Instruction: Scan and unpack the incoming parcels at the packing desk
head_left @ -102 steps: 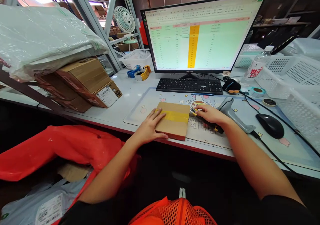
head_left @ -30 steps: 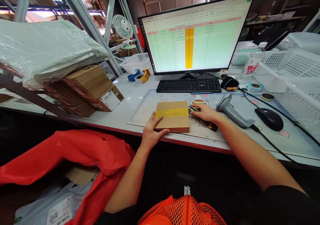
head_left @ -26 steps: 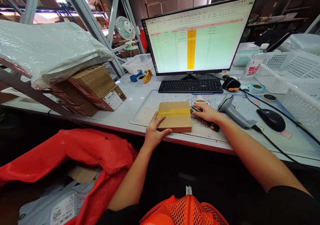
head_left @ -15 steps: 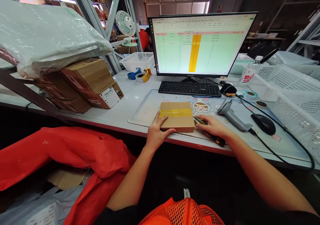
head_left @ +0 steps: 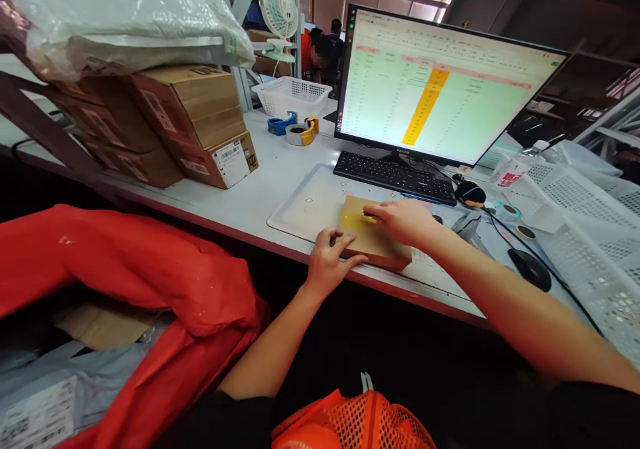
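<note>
A flat cardboard box (head_left: 376, 246) sealed with a strip of yellow tape (head_left: 351, 219) lies on the desk mat (head_left: 305, 206) near the table's front edge. My left hand (head_left: 330, 260) grips the box's near left corner, fingers curled on its top. My right hand (head_left: 404, 219) is closed over the box on a utility knife (head_left: 370, 216). The knife's dark tip touches the yellow tape, and my hand hides most of it.
Behind the box are a keyboard (head_left: 395, 174) and a monitor (head_left: 445, 92). A barcode scanner (head_left: 467, 226), mouse (head_left: 525, 269) and white baskets (head_left: 590, 216) sit right. Stacked cartons (head_left: 195, 126) and tape dispensers (head_left: 293, 129) stand left. A red bag (head_left: 125, 276) hangs below. People stand far back.
My right hand has lifted the knife off the mat and moved left onto the box, tip at the tape. My left hand has slid to the near corner. The view has swung left.
</note>
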Available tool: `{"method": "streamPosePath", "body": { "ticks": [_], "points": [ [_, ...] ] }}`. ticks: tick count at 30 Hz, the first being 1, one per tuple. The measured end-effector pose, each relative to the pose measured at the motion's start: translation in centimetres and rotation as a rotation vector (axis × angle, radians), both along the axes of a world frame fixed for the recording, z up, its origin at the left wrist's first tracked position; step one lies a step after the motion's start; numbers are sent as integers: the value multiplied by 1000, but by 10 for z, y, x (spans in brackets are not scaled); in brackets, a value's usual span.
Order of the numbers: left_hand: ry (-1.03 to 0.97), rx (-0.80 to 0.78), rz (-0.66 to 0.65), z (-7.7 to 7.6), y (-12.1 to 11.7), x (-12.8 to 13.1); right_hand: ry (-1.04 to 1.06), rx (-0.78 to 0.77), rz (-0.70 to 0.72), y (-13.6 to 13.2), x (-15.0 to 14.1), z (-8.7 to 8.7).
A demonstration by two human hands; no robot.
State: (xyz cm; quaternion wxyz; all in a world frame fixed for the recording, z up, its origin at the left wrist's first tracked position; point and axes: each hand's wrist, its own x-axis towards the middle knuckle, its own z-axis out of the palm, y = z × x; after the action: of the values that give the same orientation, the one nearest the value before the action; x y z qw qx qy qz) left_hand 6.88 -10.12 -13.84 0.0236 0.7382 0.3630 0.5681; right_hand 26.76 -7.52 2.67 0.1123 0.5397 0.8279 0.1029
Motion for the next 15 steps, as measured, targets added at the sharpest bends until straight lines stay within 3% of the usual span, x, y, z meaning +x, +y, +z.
{"method": "streamPosePath", "body": {
  "ticks": [3, 8, 12, 15],
  "points": [
    [-7, 6, -12, 1, 0, 0, -97, -50, 85, 15, -36, -2],
    [1, -24, -9, 4, -1, 0, -160, -84, 118, 20, -54, -2],
    [24, -90, -13, 5, -3, -1, -191, -103, 88, 13, -48, 0],
    [43, -129, -11, 4, -3, -2, -228, -115, 22, -2, -15, 1]
  ]
}}
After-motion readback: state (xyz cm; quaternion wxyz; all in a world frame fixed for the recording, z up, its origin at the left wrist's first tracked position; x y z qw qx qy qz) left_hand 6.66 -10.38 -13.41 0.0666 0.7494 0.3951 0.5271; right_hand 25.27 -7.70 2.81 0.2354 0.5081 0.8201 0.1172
